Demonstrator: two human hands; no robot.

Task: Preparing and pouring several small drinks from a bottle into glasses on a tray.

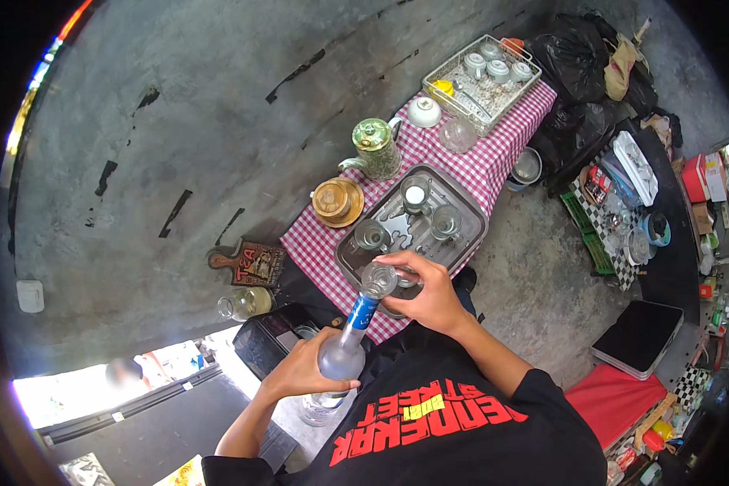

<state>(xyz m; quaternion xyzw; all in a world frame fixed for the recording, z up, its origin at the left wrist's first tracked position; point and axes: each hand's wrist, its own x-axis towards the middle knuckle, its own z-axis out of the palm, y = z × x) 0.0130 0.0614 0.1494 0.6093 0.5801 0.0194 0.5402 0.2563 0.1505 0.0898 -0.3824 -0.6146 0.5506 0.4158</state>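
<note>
My left hand (312, 364) is wrapped round a frosted glass bottle (343, 356) with a blue neck band, tilted with its top towards the tray. Over the bottle's mouth sits a clear round glass piece (378, 280); whether it is a stopper or a small glass, I cannot tell. The thumb and fingers of my right hand (424, 290) close round that piece. Just beyond lies a dark metal tray (471, 212), wet inside. It holds several clear glasses, among them a glass mug (373, 235), a glass (445, 221) and one with something white in it (415, 197).
A checked red-and-white cloth (506, 158) covers the table. Left of the tray stand a green patterned jug (375, 150) and a brown cup on a saucer (338, 202). A wire basket (482, 85) of cups is at the far end. A glass jar (247, 304) stands near the wall.
</note>
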